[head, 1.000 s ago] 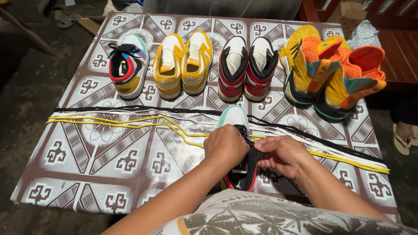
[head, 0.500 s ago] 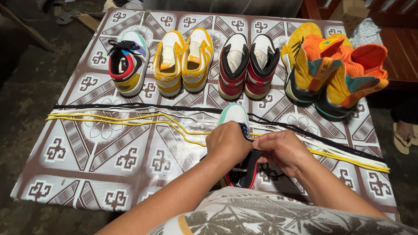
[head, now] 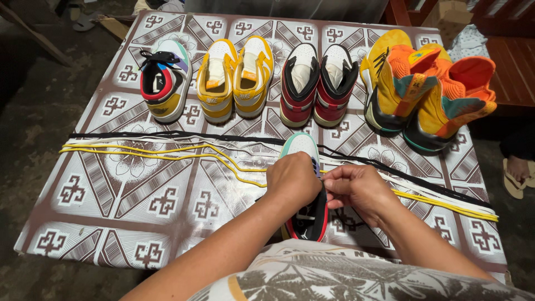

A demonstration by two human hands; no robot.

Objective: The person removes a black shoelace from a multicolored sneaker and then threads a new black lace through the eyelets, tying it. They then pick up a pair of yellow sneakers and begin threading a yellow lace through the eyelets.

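Left hand: fingers clenched over the lace area of the multicolour high-top sneaker, knuckles up, covering the tongue. Right hand: fingers curled closed at the sneaker's right edge, pinching a black shoelace; the exact pinch point is hidden by the knuckles. The two hands sit just beside each other, nearly touching above the shoe.

Sneaker position: near edge of the desk, centre-right, mint-and-white toe pointing away from the person, black and red collar nearest the body. It lies across a band of loose laces: black, white and yellow shoelaces stretched side by side from the left edge to the right edge of the desk.

Far row, left to right: a single matching multicolour sneaker already laced in black; a yellow-and-white pair; a red, black and white pair; an orange, yellow and teal pair, leaning against each other.

The desk carries a brown-and-white geometric patterned cover. A sandalled foot of another person stands on the floor at the right
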